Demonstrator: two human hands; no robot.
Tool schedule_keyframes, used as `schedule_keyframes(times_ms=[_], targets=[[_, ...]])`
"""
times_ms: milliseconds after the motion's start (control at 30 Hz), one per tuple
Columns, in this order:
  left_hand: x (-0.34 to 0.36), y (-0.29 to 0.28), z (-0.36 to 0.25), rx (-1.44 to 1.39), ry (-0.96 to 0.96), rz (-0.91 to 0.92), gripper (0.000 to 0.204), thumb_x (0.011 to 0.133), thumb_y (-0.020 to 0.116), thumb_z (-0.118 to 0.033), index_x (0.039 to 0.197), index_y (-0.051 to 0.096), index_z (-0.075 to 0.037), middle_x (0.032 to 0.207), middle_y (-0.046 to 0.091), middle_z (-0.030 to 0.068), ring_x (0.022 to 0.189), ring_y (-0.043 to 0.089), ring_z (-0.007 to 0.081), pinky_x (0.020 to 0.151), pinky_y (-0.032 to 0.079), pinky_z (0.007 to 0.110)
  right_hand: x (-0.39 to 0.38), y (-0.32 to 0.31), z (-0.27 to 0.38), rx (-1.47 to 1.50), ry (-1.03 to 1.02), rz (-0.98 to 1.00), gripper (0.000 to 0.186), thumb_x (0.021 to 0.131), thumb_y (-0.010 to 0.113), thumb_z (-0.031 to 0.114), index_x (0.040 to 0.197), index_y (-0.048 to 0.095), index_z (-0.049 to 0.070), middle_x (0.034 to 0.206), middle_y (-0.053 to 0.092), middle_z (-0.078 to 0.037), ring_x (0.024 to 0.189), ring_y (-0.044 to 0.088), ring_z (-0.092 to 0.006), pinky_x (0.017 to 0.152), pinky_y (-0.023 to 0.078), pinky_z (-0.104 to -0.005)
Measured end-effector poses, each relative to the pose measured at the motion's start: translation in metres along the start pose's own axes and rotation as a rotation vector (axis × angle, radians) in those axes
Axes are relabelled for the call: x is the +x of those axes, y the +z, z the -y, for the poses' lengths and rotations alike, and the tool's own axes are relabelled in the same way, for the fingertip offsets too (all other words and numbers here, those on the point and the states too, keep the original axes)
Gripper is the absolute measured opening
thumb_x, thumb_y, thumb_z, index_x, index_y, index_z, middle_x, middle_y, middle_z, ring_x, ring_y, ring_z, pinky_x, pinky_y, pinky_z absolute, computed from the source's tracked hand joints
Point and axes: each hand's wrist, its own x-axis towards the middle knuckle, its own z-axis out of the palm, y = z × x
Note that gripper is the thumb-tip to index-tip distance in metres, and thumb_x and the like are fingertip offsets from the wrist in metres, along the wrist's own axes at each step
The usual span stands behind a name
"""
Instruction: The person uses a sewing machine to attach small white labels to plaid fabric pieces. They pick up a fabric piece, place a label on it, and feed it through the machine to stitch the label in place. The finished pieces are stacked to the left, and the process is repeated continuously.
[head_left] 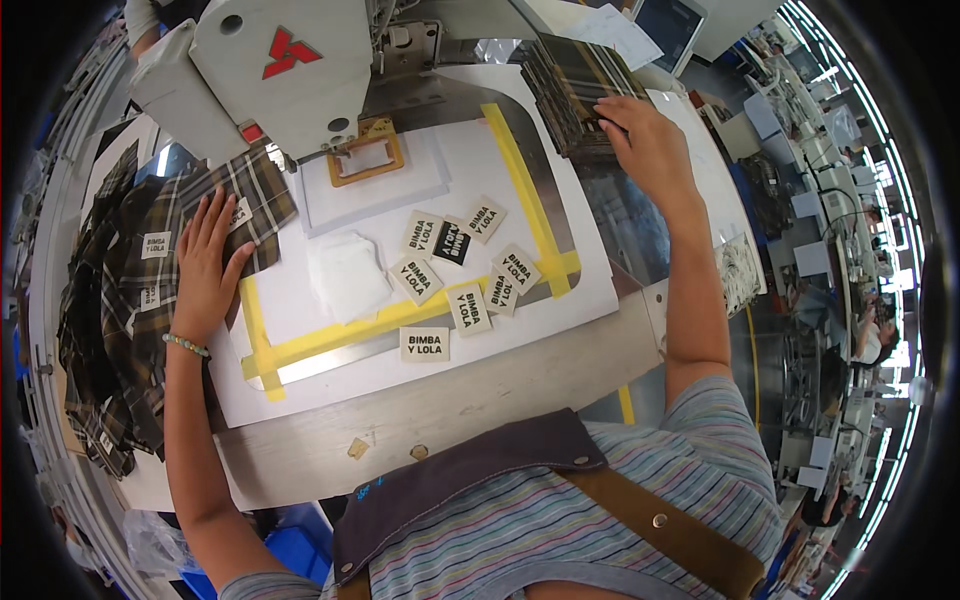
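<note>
My left hand (207, 265) lies flat with fingers spread on a brown plaid fabric piece (265, 190), which bears a small pale label and reaches toward the sewing machine's head. Beneath and beside it, more plaid pieces (110, 300) are heaped, some with labels. At the upper right, my right hand (650, 145) has its fingers bent, with thumb and index at the near edge of a stack of plaid fabric pieces (580, 75); the other fingertips are partly hidden. Loose labels (424, 344), cream and one black, lie scattered on the white work sheet (480, 370) between my hands.
A white sewing machine head (285, 80) stands at the back, with a tan frame (365, 160) under it. Yellow tape (525, 190) borders the work area. A crumpled white piece (348, 278) lies left of the labels. A blue bin (290, 555) sits below the table at lower left.
</note>
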Motion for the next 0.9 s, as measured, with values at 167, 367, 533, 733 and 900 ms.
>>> schedule_keyframes(times_ms=[167, 367, 533, 733, 900], targets=[[-0.005, -0.006, -0.004, -0.017, 0.008, -0.073, 0.061, 0.109, 0.06, -0.03, 0.165, 0.045, -0.013, 0.175, 0.038, 0.0085, 0.164, 0.03, 0.0303, 0.133, 0.02, 0.048, 0.007, 0.003, 0.001, 0.01, 0.01, -0.037, 0.015, 0.098, 0.072, 0.014, 0.107, 0.08, 0.005, 0.112, 0.08, -0.007, 0.102, 0.076, -0.0309, 0.088, 0.06, -0.0423], [0.002, -0.051, -0.058, -0.203, 0.136, -0.157, 0.043, 0.098, 0.071, -0.007, 0.14, 0.067, -0.008, 0.154, 0.062, 0.0101, 0.142, 0.057, 0.0346, 0.118, 0.044, 0.046, 0.01, -0.003, -0.005, 0.179, 0.135, 0.015, 0.013, 0.096, 0.075, 0.014, 0.101, 0.081, 0.005, 0.102, 0.08, -0.008, 0.094, 0.076, -0.0315, 0.083, 0.059, -0.0404], [0.012, -0.074, -0.113, -0.36, 0.312, -0.197, 0.033, 0.09, 0.076, 0.001, 0.123, 0.073, -0.002, 0.136, 0.073, 0.0116, 0.12, 0.069, 0.0351, 0.101, 0.056, 0.045, 0.016, -0.009, -0.019, 0.277, 0.097, 0.037, 0.016, 0.096, 0.076, 0.016, 0.103, 0.081, 0.003, 0.101, 0.08, -0.01, 0.092, 0.076, -0.0319, 0.083, 0.058, -0.0394], [0.029, -0.067, -0.173, -0.518, 0.475, -0.252, 0.036, 0.085, 0.081, -0.001, 0.12, 0.073, -0.001, 0.131, 0.074, 0.0121, 0.104, 0.073, 0.0315, 0.085, 0.06, 0.041, 0.028, -0.012, 0.023, 0.101, -0.069, -0.302, 0.015, 0.096, 0.076, 0.018, 0.103, 0.08, 0.005, 0.105, 0.08, -0.007, 0.093, 0.075, -0.03, 0.08, 0.059, -0.0387], [0.056, -0.056, -0.212, -0.498, 0.508, -0.34, 0.038, 0.087, 0.078, 0.001, 0.124, 0.07, 0.002, 0.133, 0.073, 0.0132, 0.102, 0.073, 0.0308, 0.086, 0.061, 0.042, 0.018, 0.015, 0.095, 0.185, -0.372, -0.189, 0.005, 0.087, 0.077, 0.012, 0.09, 0.077, 0.008, 0.092, 0.074, -0.004, 0.085, 0.071, -0.0253, 0.07, 0.059, -0.0382]])
